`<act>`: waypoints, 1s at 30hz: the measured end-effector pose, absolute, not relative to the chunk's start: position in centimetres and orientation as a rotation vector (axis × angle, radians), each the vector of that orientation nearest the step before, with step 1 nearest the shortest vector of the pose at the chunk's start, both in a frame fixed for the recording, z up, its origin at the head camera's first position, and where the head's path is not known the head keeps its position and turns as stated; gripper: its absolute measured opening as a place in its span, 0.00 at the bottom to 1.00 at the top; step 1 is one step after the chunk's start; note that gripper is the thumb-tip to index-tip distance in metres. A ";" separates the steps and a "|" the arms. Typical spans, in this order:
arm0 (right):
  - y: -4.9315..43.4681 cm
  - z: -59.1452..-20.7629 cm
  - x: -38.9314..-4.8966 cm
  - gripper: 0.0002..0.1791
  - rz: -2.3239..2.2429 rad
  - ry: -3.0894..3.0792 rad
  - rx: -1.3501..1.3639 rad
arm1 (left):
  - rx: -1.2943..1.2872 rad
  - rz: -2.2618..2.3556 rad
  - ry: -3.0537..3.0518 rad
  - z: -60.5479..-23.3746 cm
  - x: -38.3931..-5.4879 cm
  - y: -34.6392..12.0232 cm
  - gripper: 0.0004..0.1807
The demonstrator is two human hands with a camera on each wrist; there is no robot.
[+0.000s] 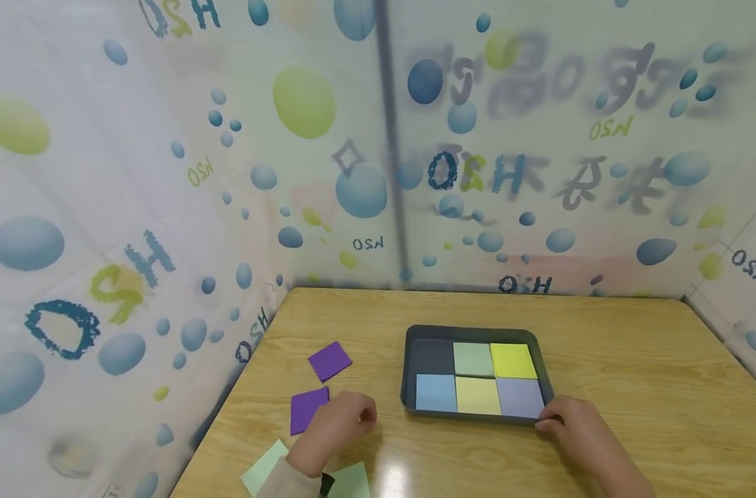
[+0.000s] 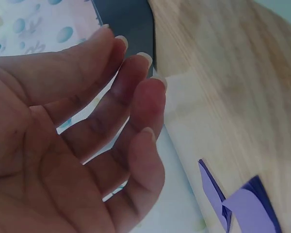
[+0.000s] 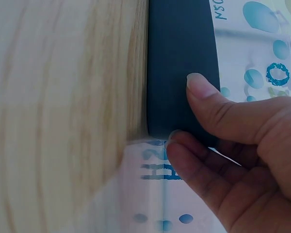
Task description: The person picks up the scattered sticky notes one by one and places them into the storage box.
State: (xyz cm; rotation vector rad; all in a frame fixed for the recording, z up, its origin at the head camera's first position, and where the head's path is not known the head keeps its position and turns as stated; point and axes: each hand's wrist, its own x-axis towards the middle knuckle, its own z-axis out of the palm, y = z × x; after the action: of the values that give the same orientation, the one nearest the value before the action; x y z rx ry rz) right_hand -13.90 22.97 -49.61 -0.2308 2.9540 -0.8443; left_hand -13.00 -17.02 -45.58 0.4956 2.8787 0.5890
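Observation:
A dark rectangular tray (image 1: pixel 431 357) lies on the table with several coloured paper squares inside: a green (image 1: pixel 474 360) and a bright yellow (image 1: pixel 513 361) one in the far row, a blue (image 1: pixel 436 393), a pale yellow (image 1: pixel 478 395) and a lavender (image 1: pixel 519 397) one in the near row. The far left part shows bare tray. My right hand (image 1: pixel 577 423) grips the near right corner, thumb on the tray's side (image 3: pixel 182 58) and fingers round the corner. My left hand (image 1: pixel 343 422) hovers left of the tray, fingers loosely bent and holding nothing. It partly covers a purple square (image 1: pixel 306 409).
Another purple square (image 1: pixel 330 361) lies farther back on the wooden table (image 1: pixel 633 360). Two pale green papers (image 1: pixel 265 467) lie at the near left, partly behind the left forearm. Patterned curtains (image 1: pixel 527 228) hang behind the table and at its sides.

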 end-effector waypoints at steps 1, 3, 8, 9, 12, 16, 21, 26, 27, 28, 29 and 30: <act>23.0 -49.6 -13.9 0.05 -0.845 2.955 -0.234 | 0.490 0.586 2.870 -45.6 -12.9 -17.1 0.07; 23.0 -49.6 -13.9 0.06 -0.843 2.960 -0.241 | 0.477 0.580 2.851 -45.7 -12.6 -17.4 0.07; 23.0 -49.6 -13.8 0.05 -0.853 2.972 -0.269 | 0.435 0.590 2.794 -45.7 -11.8 -17.9 0.06; 23.0 -49.6 -13.8 0.05 -0.857 2.971 -0.271 | 0.419 0.590 2.781 -45.7 -11.6 -18.0 0.06; 23.1 -49.5 -13.9 0.05 -0.862 2.965 -0.270 | 0.358 0.586 2.726 -45.7 -11.2 -18.2 0.07; 23.0 -49.6 -13.9 0.04 -0.859 2.950 -0.249 | 0.280 0.561 2.659 -45.8 -10.8 -18.4 0.11; 23.0 -49.6 -13.9 0.05 -0.860 2.931 -0.222 | 0.227 0.492 2.657 -45.7 -10.3 -18.6 0.14; 23.0 -49.5 -14.0 0.04 -0.861 2.924 -0.214 | 0.238 0.387 2.721 -45.5 -9.5 -18.9 0.17; 23.0 -49.5 -14.0 0.04 -0.860 2.923 -0.212 | 0.245 0.369 2.732 -45.5 -9.4 -19.0 0.18; 23.0 -49.5 -14.0 0.04 -0.858 2.921 -0.210 | 0.249 0.356 2.740 -45.5 -9.3 -19.0 0.18; 23.0 -49.5 -14.1 0.04 -0.856 2.922 -0.208 | 0.255 0.346 2.749 -45.6 -9.2 -19.1 0.18; 23.0 -49.5 -14.1 0.04 -0.854 2.923 -0.206 | 0.257 0.340 2.751 -45.7 -9.2 -19.1 0.19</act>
State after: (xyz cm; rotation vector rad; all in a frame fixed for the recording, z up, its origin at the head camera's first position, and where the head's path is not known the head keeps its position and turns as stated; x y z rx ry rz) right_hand -14.05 23.05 -49.52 -0.2063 2.9233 -0.8541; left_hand -9.15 -19.13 -45.66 0.2572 2.7511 0.3404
